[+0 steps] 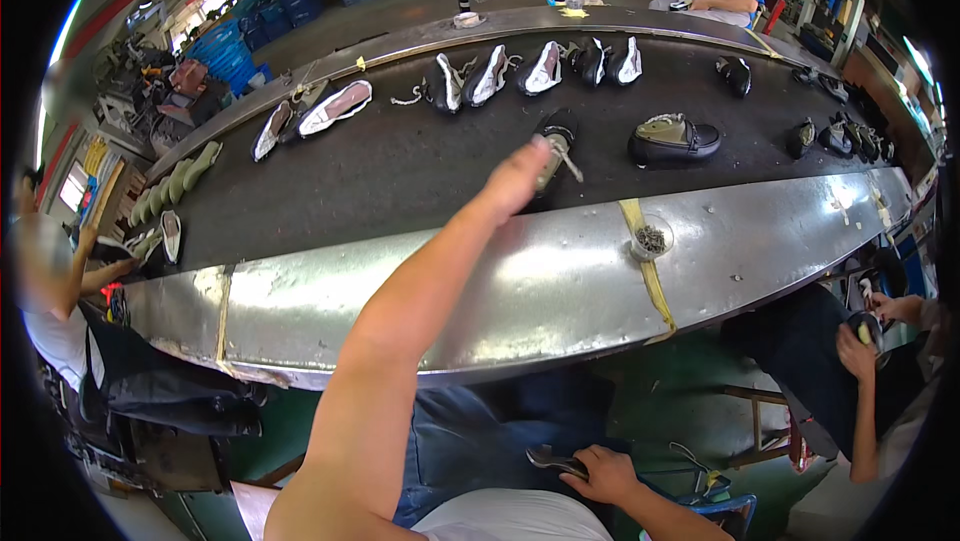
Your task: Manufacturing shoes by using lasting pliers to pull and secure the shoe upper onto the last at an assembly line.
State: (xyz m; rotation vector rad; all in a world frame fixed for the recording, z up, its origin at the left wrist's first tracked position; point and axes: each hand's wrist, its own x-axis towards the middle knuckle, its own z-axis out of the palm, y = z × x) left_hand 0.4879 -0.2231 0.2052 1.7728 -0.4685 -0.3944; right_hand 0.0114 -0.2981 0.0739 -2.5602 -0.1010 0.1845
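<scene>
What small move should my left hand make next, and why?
Perhaps steady the dark shoe with your left hand: that hand meets it on the black surface, though its grip is partly hidden, and your right hand, holding a metal tool, is well away.

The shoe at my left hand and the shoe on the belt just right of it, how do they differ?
The near shoe points its toe toward the far side; the right shoe points its toe rightward. The left hand partly covers the near shoe, while the right shoe sits untouched. Both are dark outside with something greenish in the opening.
</scene>
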